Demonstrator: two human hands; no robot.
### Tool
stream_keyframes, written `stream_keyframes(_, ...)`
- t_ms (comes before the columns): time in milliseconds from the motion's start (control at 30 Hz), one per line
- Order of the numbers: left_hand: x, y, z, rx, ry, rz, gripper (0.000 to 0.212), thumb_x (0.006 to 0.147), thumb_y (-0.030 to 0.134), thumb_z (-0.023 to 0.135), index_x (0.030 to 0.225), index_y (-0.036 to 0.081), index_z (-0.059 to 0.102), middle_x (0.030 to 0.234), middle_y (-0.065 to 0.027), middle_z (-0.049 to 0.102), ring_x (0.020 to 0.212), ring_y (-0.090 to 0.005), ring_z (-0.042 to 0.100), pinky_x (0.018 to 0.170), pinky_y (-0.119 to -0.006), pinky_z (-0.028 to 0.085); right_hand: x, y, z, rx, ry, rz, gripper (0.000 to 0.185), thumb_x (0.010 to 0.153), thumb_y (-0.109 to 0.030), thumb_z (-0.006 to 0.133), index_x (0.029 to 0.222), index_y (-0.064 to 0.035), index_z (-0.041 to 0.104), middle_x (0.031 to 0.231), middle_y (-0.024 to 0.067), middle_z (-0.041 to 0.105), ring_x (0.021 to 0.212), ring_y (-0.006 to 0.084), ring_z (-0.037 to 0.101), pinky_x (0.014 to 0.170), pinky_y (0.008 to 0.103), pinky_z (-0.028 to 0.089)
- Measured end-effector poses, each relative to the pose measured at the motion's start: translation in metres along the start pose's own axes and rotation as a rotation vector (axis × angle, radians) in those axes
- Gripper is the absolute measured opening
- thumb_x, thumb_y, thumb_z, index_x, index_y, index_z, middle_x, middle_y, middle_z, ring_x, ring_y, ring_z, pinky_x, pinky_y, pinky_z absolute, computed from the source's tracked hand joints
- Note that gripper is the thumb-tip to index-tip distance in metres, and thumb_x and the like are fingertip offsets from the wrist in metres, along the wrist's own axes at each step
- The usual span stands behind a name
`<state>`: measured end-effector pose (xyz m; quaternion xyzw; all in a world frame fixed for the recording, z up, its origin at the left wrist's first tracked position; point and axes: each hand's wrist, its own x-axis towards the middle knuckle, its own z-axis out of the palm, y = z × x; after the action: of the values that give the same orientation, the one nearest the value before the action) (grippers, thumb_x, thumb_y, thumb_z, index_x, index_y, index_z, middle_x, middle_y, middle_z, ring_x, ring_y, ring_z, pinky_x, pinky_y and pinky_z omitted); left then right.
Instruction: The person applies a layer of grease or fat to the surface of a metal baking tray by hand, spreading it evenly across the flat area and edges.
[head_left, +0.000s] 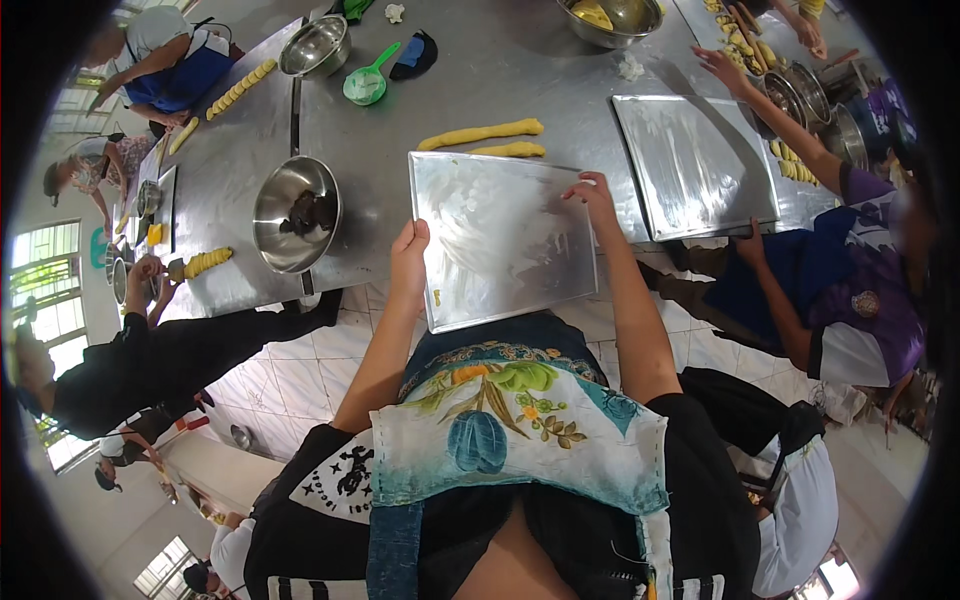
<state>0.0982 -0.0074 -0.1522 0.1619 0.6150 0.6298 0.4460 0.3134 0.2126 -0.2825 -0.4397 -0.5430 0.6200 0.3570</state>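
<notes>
A flat metal baking tray (510, 232), smeared with whitish grease, is tilted in front of my apron. My left hand (410, 251) grips its left edge, thumb along the rim. Over the upper right corner of the tray, my right hand (592, 196) has its fingers bent and spread, touching or hovering above the surface; whether it bears any of the weight cannot be told. Two ropes of yellow dough (480, 134) lie on the steel table just beyond the tray, the nearer one partly hidden by it.
A steel bowl (264, 217) with dark filling stands at left. Beyond are another steel bowl (315, 46), a green scoop (366, 85) with white powder and a bowl of dough (609, 34). At right a co-worker's hand holds a second greased tray (697, 165). Other people stand around.
</notes>
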Motion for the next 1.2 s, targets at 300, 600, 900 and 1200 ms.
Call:
stream_keyframes(300, 0.02, 0.005, -0.004, 0.049, -0.054, -0.032, 0.028, 0.099, 0.024, 0.044, 0.107, 0.0, 0.056, 0.097, -0.0048, 0.061, 0.085, -0.0106, 0.059, 0.077, -0.026, 0.046, -0.01, 0.032, 0.004, -0.282, 0.179, -0.127, 0.035, 0.077, 0.004, 0.043, 0.11, -0.003, 0.053, 0.089, 0.0088, 0.065, 0.089, 0.0246, 0.06, 0.08, 0.0357, 0.045)
stream_keyframes(600, 0.025, 0.021, 0.006, 0.086, -0.071, -0.037, 0.026, 0.099, 0.025, 0.044, 0.095, 0.004, 0.058, 0.087, 0.001, 0.057, 0.08, -0.0054, 0.05, 0.075, -0.022, 0.041, -0.058, -0.009, 0.029, -1.363, 0.083, -0.664, 0.062, 0.08, -0.007, 0.053, 0.139, -0.0033, 0.036, 0.102, 0.012, 0.064, 0.102, 0.026, 0.055, 0.095, 0.0409, 0.037)
stream_keyframes(900, 0.027, 0.04, 0.012, 0.007, -0.127, -0.05, 0.03, 0.1, 0.025, 0.042, 0.109, 0.001, 0.057, 0.101, -0.0057, 0.062, 0.091, -0.0107, 0.059, 0.08, -0.025, 0.046, -0.051, -0.058, 0.01, -1.271, 0.067, -0.514, 0.053, 0.079, -0.005, 0.051, 0.131, -0.002, 0.042, 0.083, 0.0098, 0.064, 0.091, 0.0222, 0.056, 0.08, 0.0394, 0.038)
stream_keyframes(1200, 0.035, 0.046, 0.007, 0.051, -0.132, -0.084, 0.029, 0.1, 0.024, 0.041, 0.107, 0.001, 0.056, 0.096, -0.004, 0.06, 0.087, -0.0095, 0.057, 0.079, -0.025, 0.046, -0.044, 0.004, 0.037, 0.21, 0.149, 0.017, 0.044, 0.075, 0.006, 0.039, 0.119, 0.0011, 0.044, 0.082, 0.0108, 0.06, 0.074, 0.0161, 0.055, 0.074, 0.0268, 0.042)
